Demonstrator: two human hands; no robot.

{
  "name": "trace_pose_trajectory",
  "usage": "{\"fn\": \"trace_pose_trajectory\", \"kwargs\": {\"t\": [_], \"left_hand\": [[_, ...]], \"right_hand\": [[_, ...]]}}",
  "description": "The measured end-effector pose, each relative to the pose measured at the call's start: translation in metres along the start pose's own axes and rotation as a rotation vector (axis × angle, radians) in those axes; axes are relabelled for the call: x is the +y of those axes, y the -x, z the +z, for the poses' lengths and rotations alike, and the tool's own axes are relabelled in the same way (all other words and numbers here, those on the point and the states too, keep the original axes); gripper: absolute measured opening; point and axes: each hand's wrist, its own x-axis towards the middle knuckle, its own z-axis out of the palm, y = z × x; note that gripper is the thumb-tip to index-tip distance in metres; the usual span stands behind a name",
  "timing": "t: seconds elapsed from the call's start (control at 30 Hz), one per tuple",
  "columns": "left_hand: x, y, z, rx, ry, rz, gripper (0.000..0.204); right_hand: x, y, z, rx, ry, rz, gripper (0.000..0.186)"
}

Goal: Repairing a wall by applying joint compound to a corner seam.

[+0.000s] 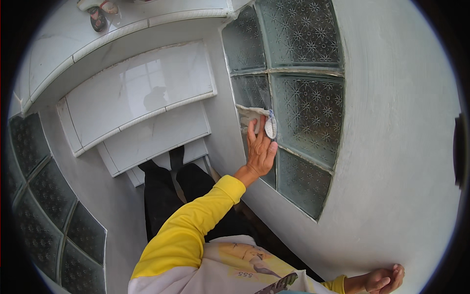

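The left hand (259, 149) reaches up to the glass-block window (303, 98), fingers pinching a small white pad (270, 126) against a grout joint — the pad sits at the fingertips. The right hand (384, 280) rests spread on the white wall (391, 171). White steps (142, 103) drop away at left — open room there.

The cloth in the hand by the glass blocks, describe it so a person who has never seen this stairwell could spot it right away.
Start at the patterned glass-block window set in the white wall right of the stairs. At its left edge, where two blocks meet, the left hand in the yellow sleeve presses a small whitish cloth against the glass. It is the only soft, crumpled thing on that hard, shiny panel.
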Motion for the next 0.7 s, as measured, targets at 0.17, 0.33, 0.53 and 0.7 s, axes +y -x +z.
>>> {"fn": "trace_pose_trajectory", "kwargs": {"t": [0.17, 0.33, 0.53, 0.7], "left_hand": [[-0.019, -0.056, -0.013, 0.040, 0.107, 0.120, 0.064], [-0.067, -0.072, 0.000, 0.174, 0.112, -0.128, 0.064], [-0.022, 0.021, 0.019, -0.001, 0.110, -0.107, 0.070], [-0.068, -0.097, -0.012, 0.152, 0.011, -0.105, 0.063]], "right_hand": [[-0.003, -0.002, 0.003, -0.013, 0.020, -0.020, 0.038], [-0.003, 0.000, 0.006, 0.039, -0.020, -0.008, 0.037], [-0.003, -0.002, 0.006, 0.026, -0.029, -0.018, 0.037], [-0.005, -0.004, 0.008, 0.015, 0.005, -0.033, 0.035]]}}
